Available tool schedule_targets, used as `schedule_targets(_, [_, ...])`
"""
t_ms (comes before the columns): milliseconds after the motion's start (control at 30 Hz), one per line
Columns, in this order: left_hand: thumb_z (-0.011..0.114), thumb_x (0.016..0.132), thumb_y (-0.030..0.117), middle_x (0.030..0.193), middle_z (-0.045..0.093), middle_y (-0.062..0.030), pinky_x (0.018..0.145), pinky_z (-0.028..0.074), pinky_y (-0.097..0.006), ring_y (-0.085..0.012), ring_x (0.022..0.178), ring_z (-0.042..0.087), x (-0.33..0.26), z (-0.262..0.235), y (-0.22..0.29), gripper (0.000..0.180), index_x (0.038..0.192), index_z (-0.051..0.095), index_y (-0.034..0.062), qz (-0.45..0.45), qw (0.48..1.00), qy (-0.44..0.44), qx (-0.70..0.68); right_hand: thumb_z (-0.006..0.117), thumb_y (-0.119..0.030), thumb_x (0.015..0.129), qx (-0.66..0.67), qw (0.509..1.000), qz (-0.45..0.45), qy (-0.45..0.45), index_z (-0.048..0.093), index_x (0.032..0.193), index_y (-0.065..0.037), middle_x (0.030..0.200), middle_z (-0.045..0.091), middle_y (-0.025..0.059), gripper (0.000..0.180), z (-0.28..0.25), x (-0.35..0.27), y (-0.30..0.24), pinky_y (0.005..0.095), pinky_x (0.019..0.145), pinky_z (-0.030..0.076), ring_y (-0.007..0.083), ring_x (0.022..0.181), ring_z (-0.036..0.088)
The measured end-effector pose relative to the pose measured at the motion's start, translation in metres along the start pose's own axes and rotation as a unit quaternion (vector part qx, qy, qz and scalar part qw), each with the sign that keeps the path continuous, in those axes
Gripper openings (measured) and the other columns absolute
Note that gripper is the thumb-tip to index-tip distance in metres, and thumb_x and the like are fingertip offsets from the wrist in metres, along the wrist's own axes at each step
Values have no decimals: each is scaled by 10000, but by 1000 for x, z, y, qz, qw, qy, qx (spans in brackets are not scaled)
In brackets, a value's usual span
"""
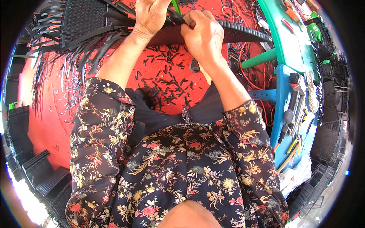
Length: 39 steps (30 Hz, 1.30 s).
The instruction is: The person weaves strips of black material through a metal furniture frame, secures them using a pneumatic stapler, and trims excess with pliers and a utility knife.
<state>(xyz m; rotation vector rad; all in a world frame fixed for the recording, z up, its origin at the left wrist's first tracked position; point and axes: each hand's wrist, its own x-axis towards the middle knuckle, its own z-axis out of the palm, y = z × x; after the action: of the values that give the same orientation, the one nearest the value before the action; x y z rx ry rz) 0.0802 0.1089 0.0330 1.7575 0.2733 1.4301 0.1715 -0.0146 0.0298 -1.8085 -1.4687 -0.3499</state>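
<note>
A black woven panel (85,19) of flat plastic strips spans the far side in front of me, its braided rim (247,30) running off to the right. Loose black strips (102,41) fan out from its left part. My right hand (203,36) is closed, its fingers pinching a black strip at the rim. Beside it, my left hand (151,15) is over the panel, but its fingers run past the top edge of the picture, so their grip is hidden. A thin green piece (176,5) sticks up between the hands; its kind is unclear.
Black strip scraps (167,81) litter the red floor covering (49,121). To the right, a blue table (279,98) bears a power tool (292,98) with a cable and hand tools. Behind it stands a green table (279,38). Black woven furniture (42,171) lines both sides.
</note>
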Motion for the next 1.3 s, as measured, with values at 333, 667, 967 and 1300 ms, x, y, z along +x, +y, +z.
schedule_targets(333, [538, 937, 356, 1302, 456, -221, 1004, 366, -376, -275, 1184, 476, -54, 7, 17, 609, 1342, 348, -57, -56, 997, 57, -3, 682, 16, 717, 220, 963, 155, 13, 610, 863, -2, 774, 621, 105, 164, -12, -57, 0, 292, 625, 500, 189, 664, 621])
schedule_targets(667, [581, 920, 180, 1126, 572, -128, 908, 439, -311, -200, 1049, 562, -124, 4, 28, 429, 1259, 432, -37, -188, 967, 11, -173, 670, 39, 765, 411, 833, 338, -150, 632, 886, -22, 700, 599, -30, 141, -56, -107, -3, 186, 577, 423, 19, 634, 518])
schedule_targets(967, [692, 673, 5, 1077, 582, -206, 905, 460, -439, -385, 1005, 571, -182, 3, 61, 416, 1063, 553, -43, 8, 991, -112, 71, 640, 73, 803, 489, 798, 332, -118, 602, 909, -18, 823, 611, -11, 145, -55, -180, 9, 179, 653, 449, 36, 712, 549])
schedule_targets(1300, [603, 682, 113, 856, 562, -147, 632, 487, -358, -293, 735, 579, -191, 9, 134, 217, 843, 552, -21, 74, 858, -499, -96, 611, 68, 808, 534, 753, 350, -162, 611, 1001, 11, 964, 588, 73, 201, -60, -174, 13, 216, 663, 439, 114, 749, 543])
